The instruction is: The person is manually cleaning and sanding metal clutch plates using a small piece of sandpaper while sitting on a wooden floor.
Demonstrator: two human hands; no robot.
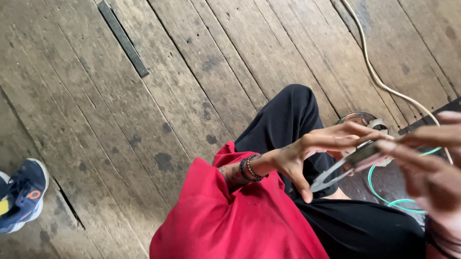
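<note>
The single head-worn view looks steeply down, close over the person's lap, onto the weathered grey wooden plank floor point(139, 116).

Soft, even daylight covers the wooden floor point(139, 116), with no hard shadows or glare. The floor looks sharp, while the right hand point(433, 167) (very close to the lens) is blurred, perhaps by motion.

My left grip point(316, 148) and right grip point(433, 167) hold together small metal pliers point(341, 166) above my black trousers point(287, 121) and the wooden floor point(140, 90).
</note>
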